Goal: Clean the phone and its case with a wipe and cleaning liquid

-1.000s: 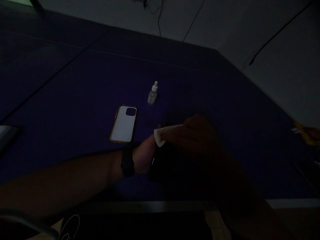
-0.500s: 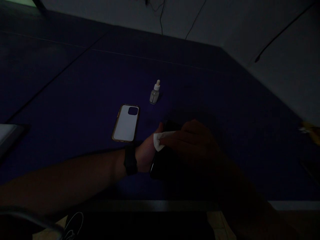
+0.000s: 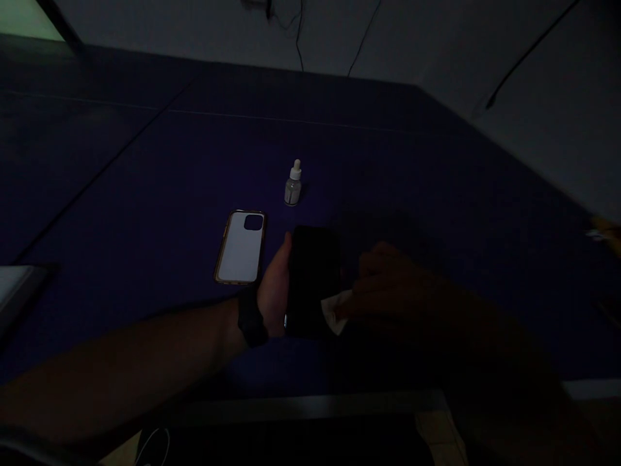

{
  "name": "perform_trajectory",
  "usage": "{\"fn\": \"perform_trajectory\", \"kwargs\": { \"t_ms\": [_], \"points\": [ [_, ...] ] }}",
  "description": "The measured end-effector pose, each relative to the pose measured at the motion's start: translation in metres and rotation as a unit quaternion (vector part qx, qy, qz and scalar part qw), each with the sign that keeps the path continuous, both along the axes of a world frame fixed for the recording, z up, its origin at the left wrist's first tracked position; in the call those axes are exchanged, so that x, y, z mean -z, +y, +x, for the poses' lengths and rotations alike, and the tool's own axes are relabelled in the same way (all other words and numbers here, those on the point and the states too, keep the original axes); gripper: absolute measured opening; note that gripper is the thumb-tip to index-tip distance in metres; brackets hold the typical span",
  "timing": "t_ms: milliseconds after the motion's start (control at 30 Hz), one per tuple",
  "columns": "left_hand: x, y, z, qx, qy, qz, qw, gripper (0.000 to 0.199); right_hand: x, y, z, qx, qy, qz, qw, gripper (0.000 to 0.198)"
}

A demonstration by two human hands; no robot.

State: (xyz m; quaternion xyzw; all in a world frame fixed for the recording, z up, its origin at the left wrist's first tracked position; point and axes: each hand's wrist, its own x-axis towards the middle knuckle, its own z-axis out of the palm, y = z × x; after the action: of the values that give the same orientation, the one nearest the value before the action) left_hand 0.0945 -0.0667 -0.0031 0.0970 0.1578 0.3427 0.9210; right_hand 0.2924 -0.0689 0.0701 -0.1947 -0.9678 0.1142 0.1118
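Observation:
My left hand (image 3: 275, 291), with a black watch at the wrist, is closed round a dark smartphone (image 3: 313, 275), its thumb along the near left edge. The phone's face is black and shows little detail in the dim light. In my right hand (image 3: 388, 285) a small white wipe (image 3: 336, 312) is pinched, its loose end over the phone's lower right edge. Left of the phone lies a phone case (image 3: 240, 249) with a white back, an amber rim and a camera cutout. Behind them a small dropper bottle (image 3: 292, 190) with a white cap stands upright.
A dark blue table (image 3: 194, 175) carries everything, its pale front edge (image 3: 310, 406) close to my body. A white-topped object (image 3: 17, 288) sits at the far left. Something yellow (image 3: 609, 233) lies at the right edge. Cables hang on the back wall.
My right hand with the wipe has moved down and right, from the phone's left side to its lower right edge, uncovering most of the phone's face. The view has shifted slightly.

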Motion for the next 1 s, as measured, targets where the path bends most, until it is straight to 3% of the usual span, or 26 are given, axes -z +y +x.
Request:
{"fn": "perform_trajectory", "kwargs": {
  "t_ms": [167,300,467,633,767,900,1000],
  "points": [
    [-0.01,0.0,-0.004,-0.021,0.003,-0.013,1.0,0.082,-0.003,-0.003,0.0,-0.013,0.023,-0.042,0.999,0.017],
    [-0.015,-0.001,-0.005,-0.035,0.026,-0.019,0.999,0.079,-0.001,0.002,0.003,0.018,0.036,0.04,0.998,0.016],
    [-0.018,-0.002,-0.008,-0.041,0.057,-0.015,0.997,0.072,0.0,0.008,0.012,-0.017,0.034,-0.022,0.999,0.016],
    [-0.019,-0.002,-0.006,-0.019,0.039,-0.008,0.999,0.075,-0.001,0.012,0.011,0.052,0.069,0.093,0.992,0.02],
    [-0.021,-0.003,-0.006,-0.026,0.039,-0.012,0.999,0.078,-0.001,0.012,0.009,0.019,0.037,0.065,0.997,0.019],
    [-0.018,-0.003,-0.009,0.002,0.04,-0.023,0.999,0.081,0.001,0.015,0.008,0.109,0.056,0.166,0.979,0.023],
    [-0.012,-0.002,-0.008,-0.001,0.032,-0.015,0.999,0.078,0.003,0.018,0.007,0.064,0.063,0.139,0.986,0.021]
  ]
}}
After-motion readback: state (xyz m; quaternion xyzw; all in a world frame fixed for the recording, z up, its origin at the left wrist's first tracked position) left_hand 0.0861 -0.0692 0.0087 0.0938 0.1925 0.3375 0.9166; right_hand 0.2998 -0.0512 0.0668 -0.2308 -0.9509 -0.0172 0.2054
